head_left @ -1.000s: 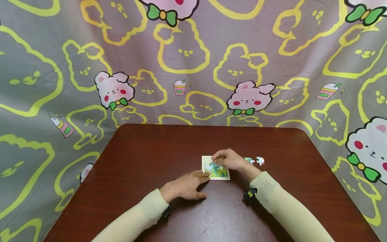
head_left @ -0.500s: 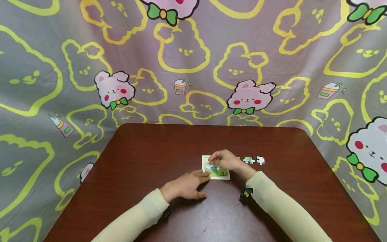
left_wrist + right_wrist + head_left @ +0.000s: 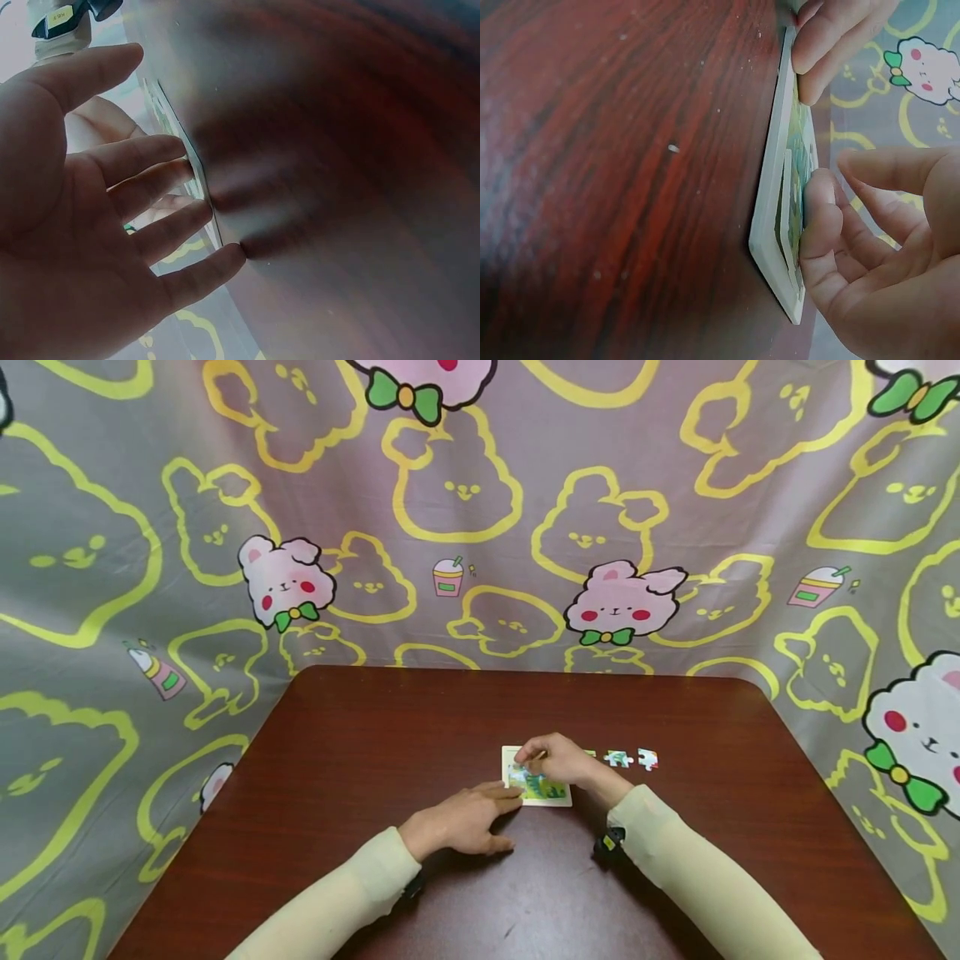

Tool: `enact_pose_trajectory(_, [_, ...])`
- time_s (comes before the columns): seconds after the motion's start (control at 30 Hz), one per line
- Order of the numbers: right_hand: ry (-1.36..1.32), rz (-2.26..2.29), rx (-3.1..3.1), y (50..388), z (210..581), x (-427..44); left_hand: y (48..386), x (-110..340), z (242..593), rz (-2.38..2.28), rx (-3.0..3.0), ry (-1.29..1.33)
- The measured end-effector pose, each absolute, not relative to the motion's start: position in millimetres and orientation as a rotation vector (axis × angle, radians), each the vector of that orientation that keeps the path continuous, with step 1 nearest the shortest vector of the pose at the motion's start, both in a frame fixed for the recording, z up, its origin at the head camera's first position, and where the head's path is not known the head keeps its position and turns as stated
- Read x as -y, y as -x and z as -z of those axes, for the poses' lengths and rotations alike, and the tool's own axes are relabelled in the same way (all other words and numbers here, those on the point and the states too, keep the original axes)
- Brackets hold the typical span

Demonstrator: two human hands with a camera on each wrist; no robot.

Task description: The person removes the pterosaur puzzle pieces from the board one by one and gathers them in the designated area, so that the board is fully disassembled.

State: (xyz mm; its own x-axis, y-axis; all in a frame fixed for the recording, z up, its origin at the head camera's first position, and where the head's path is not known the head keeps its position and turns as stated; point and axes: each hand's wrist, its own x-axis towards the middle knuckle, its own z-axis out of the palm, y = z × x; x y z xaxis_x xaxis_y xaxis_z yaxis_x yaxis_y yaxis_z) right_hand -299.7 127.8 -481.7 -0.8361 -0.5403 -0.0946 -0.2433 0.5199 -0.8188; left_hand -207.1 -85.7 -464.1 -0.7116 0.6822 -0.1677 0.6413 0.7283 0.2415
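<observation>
A small jigsaw puzzle in a cream tray (image 3: 555, 803) lies on the table, its picture green and blue. My left hand (image 3: 468, 820) has its fingers spread and rests fingertips on the tray's left edge. Over the tray's upper part, my right hand (image 3: 562, 760) bends its fingers down to the picture. In the right wrist view, a curled finger (image 3: 821, 217) touches the puzzle's surface, with the thumb (image 3: 885, 166) close by. Whether a piece is between them is hidden. One piece edge (image 3: 785, 202) stands slightly raised inside the tray.
Loose jigsaw pieces lie right of the tray: a green-and-white piece (image 3: 618, 759), a white piece (image 3: 648, 759), and another partly behind my right hand. The brown table (image 3: 390, 718) meets a patterned curtain (image 3: 480, 527) at the back and sides.
My right hand has shifted slightly left over the tray, uncovering more of the loose pieces behind it. The left hand stays in place.
</observation>
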Motion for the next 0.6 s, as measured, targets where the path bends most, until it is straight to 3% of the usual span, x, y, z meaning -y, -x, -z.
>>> enact_pose_trajectory(0.6, [0.637,1.319,-2.39,299.9,484.9,-124.4,206.0,85.0,464.2,-0.241,-2.686,-1.049])
